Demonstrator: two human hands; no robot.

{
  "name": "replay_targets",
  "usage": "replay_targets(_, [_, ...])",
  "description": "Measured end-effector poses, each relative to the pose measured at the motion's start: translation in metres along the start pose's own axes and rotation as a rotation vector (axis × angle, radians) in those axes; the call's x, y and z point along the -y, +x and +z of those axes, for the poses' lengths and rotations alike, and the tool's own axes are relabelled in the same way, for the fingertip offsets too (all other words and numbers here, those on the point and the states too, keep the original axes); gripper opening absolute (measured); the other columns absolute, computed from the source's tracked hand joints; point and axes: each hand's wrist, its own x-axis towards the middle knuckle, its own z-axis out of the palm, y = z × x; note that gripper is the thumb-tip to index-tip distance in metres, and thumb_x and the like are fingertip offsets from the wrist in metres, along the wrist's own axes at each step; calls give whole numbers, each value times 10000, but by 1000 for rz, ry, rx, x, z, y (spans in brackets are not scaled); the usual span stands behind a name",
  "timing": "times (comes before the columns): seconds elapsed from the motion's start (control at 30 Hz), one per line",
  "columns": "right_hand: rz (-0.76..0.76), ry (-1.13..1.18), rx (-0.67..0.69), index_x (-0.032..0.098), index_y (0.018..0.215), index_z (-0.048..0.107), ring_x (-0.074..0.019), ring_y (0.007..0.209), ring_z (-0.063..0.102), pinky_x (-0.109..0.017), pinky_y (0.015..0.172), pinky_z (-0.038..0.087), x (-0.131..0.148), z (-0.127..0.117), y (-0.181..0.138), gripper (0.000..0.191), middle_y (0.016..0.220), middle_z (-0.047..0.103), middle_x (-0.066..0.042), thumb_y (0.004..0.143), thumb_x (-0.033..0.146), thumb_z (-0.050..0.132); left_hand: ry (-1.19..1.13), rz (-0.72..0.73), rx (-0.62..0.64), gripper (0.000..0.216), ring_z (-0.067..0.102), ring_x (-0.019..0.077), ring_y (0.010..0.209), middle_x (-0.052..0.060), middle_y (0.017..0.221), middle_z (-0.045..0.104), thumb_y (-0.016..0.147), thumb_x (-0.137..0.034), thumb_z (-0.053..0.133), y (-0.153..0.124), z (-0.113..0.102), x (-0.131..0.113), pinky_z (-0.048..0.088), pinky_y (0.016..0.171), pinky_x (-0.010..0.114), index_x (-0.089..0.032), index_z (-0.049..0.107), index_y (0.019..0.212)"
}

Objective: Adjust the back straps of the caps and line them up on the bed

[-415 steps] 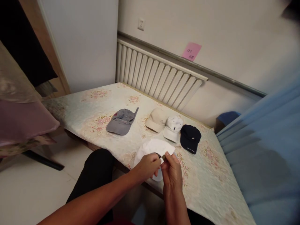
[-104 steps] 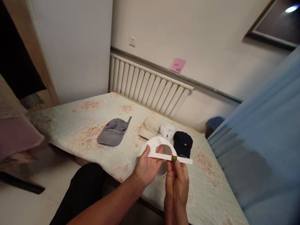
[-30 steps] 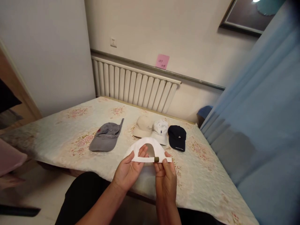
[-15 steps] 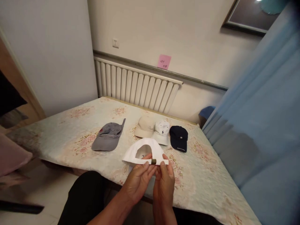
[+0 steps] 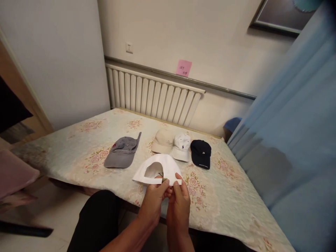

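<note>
A white cap [image 5: 160, 168] lies on the flowered bed cover [image 5: 223, 196] with its back opening turned to me. My left hand [image 5: 155, 200] and my right hand [image 5: 178, 202] meet at its rear strap, both pinching the strap by the small dark buckle. The fingertips of the two hands touch each other there. Behind the white cap a grey cap [image 5: 121, 156] lies to the left, then a beige cap [image 5: 163, 141], a small white cap [image 5: 181, 145] and a navy cap [image 5: 201, 153] in a row.
A white radiator [image 5: 153, 98] runs along the wall behind the bed, with a pink note [image 5: 184, 68] above it. A blue curtain [image 5: 294, 147] hangs at the right. My dark-trousered knee [image 5: 96, 220] is below the bed edge.
The strap's free end has grown shorter on the right. My hands have drawn closer together at the buckle and sunk a little toward me; the cap has come down onto the bed.
</note>
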Motion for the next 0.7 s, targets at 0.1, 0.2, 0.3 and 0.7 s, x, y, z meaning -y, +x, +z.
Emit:
replay_targets(0.1, [18, 72, 10, 165, 1264, 473, -118, 573, 582, -242, 562, 448, 5, 0, 3, 568, 709, 664, 14, 754, 342, 652, 56, 43, -4, 211, 525, 94, 582, -9, 640, 590, 710, -301, 724, 0, 0, -1, 424, 582, 221, -134, 606, 760])
replay_targets(0.2, [35, 125, 36, 165, 1265, 448, -116, 544, 563, -241, 524, 425, 9, -2, 6, 594, 698, 656, 11, 741, 334, 671, 97, 76, -9, 203, 500, 93, 563, -22, 594, 562, 716, -303, 709, -2, 1, -3, 406, 571, 221, -143, 584, 703])
replay_targets(0.3, [41, 119, 31, 171, 1262, 433, -144, 607, 611, -259, 528, 447, 11, -5, 9, 609, 804, 688, -37, 733, 348, 678, 102, 85, -6, 206, 504, 97, 568, -21, 599, 562, 715, -311, 707, -2, 0, -3, 402, 571, 222, -146, 586, 690])
replay_targets(0.7, [3, 108, -48, 152, 1195, 493, -220, 896, 680, -362, 845, 500, 7, -9, 11, 559, 1004, 705, -109, 695, 290, 702, -104, 96, 38, 271, 628, 187, 913, 74, 962, 694, 779, -320, 670, -1, 2, 8, 457, 884, 316, -137, 658, 978])
